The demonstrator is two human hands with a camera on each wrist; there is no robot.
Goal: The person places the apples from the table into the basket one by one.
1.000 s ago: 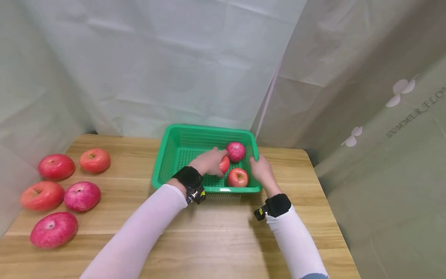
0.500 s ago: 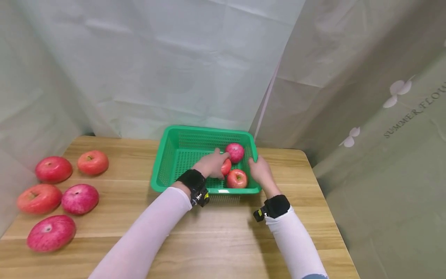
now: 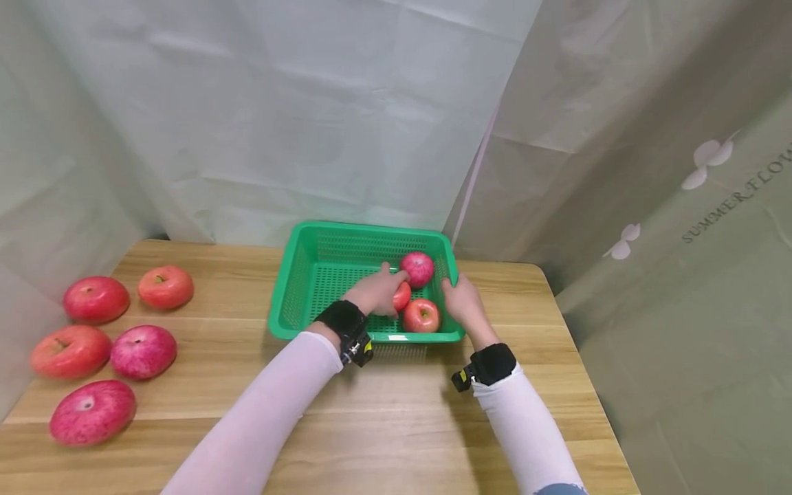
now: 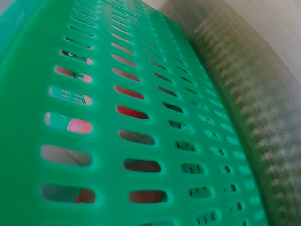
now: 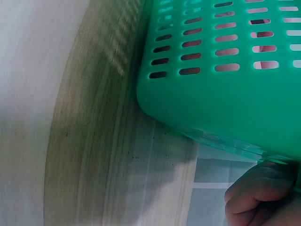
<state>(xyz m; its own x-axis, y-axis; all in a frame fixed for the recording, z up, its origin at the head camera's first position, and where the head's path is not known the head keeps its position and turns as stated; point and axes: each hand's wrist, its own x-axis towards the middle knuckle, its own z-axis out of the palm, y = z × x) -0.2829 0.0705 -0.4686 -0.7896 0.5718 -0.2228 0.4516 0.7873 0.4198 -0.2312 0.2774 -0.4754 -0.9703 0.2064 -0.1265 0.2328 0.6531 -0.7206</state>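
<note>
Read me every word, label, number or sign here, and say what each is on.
"SUMMER FLOW", running off the picture's edge: on the right-hand curtain.
Yellow marks on the left wrist camera and right wrist camera: too small to read.
Green basket: pale spot on its rim, label or glare unclear; unreadable.

The left hand (image 3: 375, 290) grips 1 red apple (image 3: 403, 296) inside the green basket (image 3: 282, 292) — 2 other apples (image 3: 422, 317) lie close by it — while the right hand (image 3: 465, 302) holds the basket's right rim. 5 more apples (image 3: 144, 351) sit at the left of the wooden table (image 3: 383, 426), pale sheeting (image 3: 297, 124) behind.
</note>
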